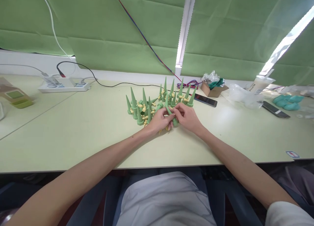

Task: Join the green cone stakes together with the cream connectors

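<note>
Green is what I have in hand: a tapered spike, held over the worktop by my left grip, which is closed around it. My right grip meets it from the other side, fingertips bent together; whether they pinch the spike or some small part against it I cannot tell, since the fingers cover that spot. I judge that the smooth taper could slip if I squeeze too hard toward its narrow end. My knuckles are also close to the standing spikes, so a careless push could topple some, tall as they are on small bases. The piece I hold looks plain, evenly coloured and hard, leaning with its point away from me and its wider end toward me, partly hidden. Just beyond my fingers, a left cluster of spikes and a right cluster of spikes stand mostly upright, with yellow fittings among them. Beside the right cluster lies a dark phone, then a cardboard box stuffed with clear wrap and something dark green; well apart on my left sits a white power strip.
</note>
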`<state>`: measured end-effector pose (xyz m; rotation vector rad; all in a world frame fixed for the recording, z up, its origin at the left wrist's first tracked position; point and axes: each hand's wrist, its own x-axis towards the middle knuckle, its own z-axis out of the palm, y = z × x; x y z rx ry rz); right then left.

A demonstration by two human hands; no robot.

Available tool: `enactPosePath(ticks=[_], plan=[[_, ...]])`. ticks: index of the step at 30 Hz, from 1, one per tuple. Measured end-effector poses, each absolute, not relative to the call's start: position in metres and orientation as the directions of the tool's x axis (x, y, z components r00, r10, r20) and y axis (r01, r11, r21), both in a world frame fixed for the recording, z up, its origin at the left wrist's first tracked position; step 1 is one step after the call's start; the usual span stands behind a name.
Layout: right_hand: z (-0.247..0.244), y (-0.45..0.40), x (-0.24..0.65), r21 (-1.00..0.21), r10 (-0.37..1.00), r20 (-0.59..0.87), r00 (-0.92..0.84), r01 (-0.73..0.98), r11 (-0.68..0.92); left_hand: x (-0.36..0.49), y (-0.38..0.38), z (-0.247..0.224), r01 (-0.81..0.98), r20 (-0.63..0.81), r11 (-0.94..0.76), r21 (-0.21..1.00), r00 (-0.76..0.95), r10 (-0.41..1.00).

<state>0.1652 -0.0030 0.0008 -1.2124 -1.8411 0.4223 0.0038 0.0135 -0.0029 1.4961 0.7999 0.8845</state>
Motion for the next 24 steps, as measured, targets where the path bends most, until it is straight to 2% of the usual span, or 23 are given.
enactPosePath(ticks=[24], plan=[[-0.0005, -0.0028, 0.1644, -0.682, 0.846, 0.525, -0.097, 0.547, 0.486, 0.0024, 0.0164, -0.0081, -0.013, 0.141, -0.154, 0.988, 0.483, 0.864]])
